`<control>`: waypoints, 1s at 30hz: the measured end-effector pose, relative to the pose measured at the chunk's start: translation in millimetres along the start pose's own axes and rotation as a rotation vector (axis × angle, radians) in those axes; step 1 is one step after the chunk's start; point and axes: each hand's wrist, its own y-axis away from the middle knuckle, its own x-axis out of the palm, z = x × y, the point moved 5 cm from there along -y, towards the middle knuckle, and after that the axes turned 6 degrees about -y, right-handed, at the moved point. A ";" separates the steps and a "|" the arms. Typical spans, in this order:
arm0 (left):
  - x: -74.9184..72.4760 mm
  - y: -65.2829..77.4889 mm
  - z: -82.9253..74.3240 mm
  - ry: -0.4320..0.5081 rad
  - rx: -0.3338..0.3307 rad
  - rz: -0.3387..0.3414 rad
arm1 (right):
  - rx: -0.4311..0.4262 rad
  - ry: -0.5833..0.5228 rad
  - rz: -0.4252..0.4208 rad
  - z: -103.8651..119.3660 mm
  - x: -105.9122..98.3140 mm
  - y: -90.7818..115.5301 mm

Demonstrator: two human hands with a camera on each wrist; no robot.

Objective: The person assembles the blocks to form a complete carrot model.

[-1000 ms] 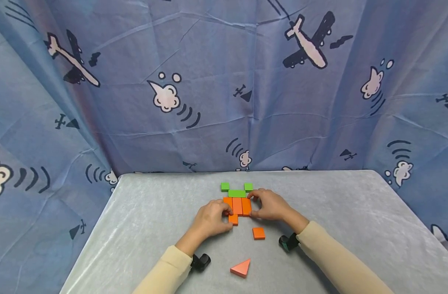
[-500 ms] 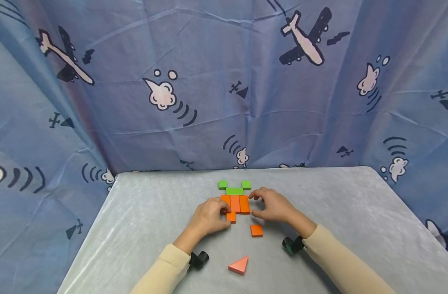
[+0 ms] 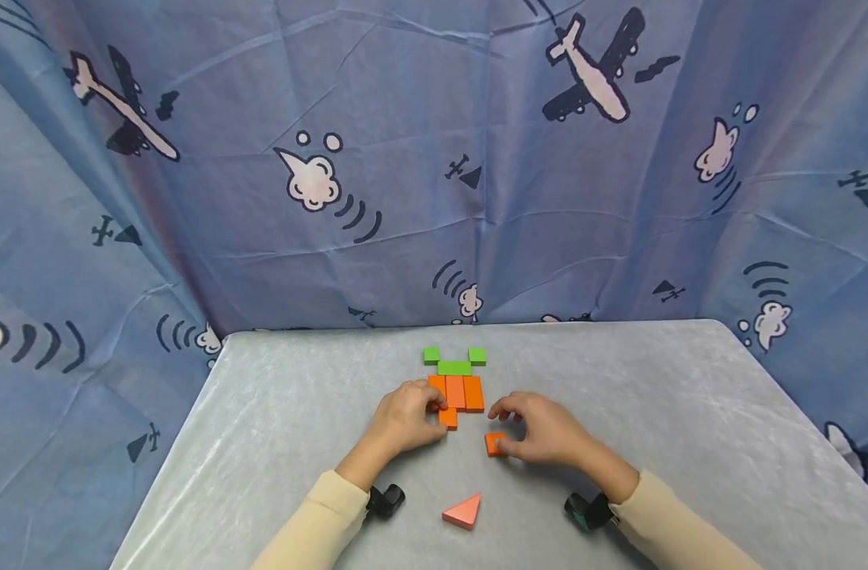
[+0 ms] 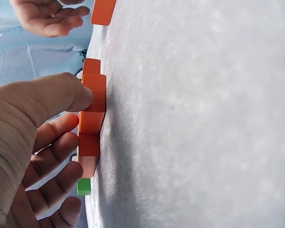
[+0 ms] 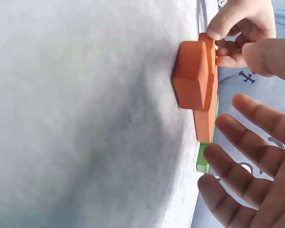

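Observation:
My left hand (image 3: 400, 418) is at the lower left of a flat figure of coloured blocks. Its thumb and index finger pinch a small orange block (image 3: 448, 419) under the row of three orange blocks (image 3: 454, 393); the thumb presses the block's near face in the left wrist view. Above that row lies a green rectangular block (image 3: 454, 368), with a green square block (image 3: 431, 356) at its upper left and another green square block (image 3: 477, 356) at its upper right. My right hand (image 3: 550, 431), fingers relaxed and spread, hovers over a loose orange square block (image 3: 492, 446), its thumb overlapping it.
A salmon triangular block (image 3: 464, 512) lies on the grey table cover (image 3: 320, 380), nearer me than the figure. Black wrist cameras sit under both forearms. A blue curtain (image 3: 398, 182) with airplane prints hangs behind the table's far edge.
My right hand has left the right side of the orange row and come nearer me, over the loose orange square. The left hand stays at the small orange block.

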 end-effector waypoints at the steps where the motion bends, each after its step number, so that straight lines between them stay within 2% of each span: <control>1: -0.3 0.0 -0.1 0.000 0.000 -0.001 | 0.001 0.003 0.001 0.1 1.3 0.7; 7: -1.2 0.0 -0.1 0.013 -0.006 0.006 | 0.029 0.015 0.021 -1.3 8.4 3.4; 20: -2.1 1.0 2.9 0.023 0.001 -0.008 | 0.025 0.013 0.016 -1.5 13.9 3.0; 24: -6.6 0.7 8.7 0.062 -0.012 -0.008 | 0.027 0.016 0.018 -0.8 13.7 1.5; 30: -13.4 -3.7 22.5 0.129 -0.070 -0.005 | 0.014 0.031 0.012 0.4 13.8 -1.7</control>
